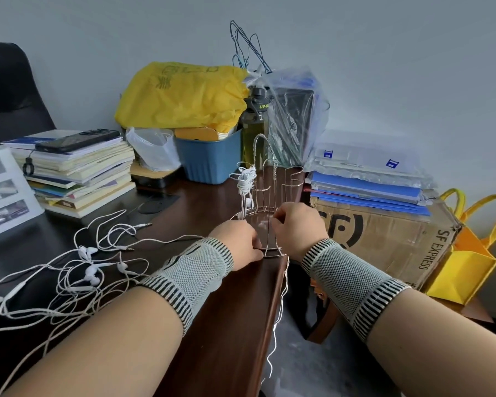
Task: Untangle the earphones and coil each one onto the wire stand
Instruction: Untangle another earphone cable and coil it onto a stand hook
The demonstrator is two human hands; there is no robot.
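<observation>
A thin metal wire stand (265, 179) stands at the desk's right edge. One white earphone is coiled (246, 179) on an upper left arm of the stand. My left hand (236, 246) grips the stand's base ring on the left. My right hand (297, 227) pinches a white earphone wire (281, 299) at the front of the stand; that wire hangs down over the desk edge. A tangle of several white earphones (89, 273) lies on the dark desk at the left. Both wrists wear grey knit bands.
A stack of books (80, 173) with a phone on top sits at the left. Behind the stand are a blue bin (209, 159), a yellow bag (181, 96) and a green bottle (254, 124). A cardboard box (384, 239) with blue folders and a yellow paper bag (467, 267) stand right of the desk.
</observation>
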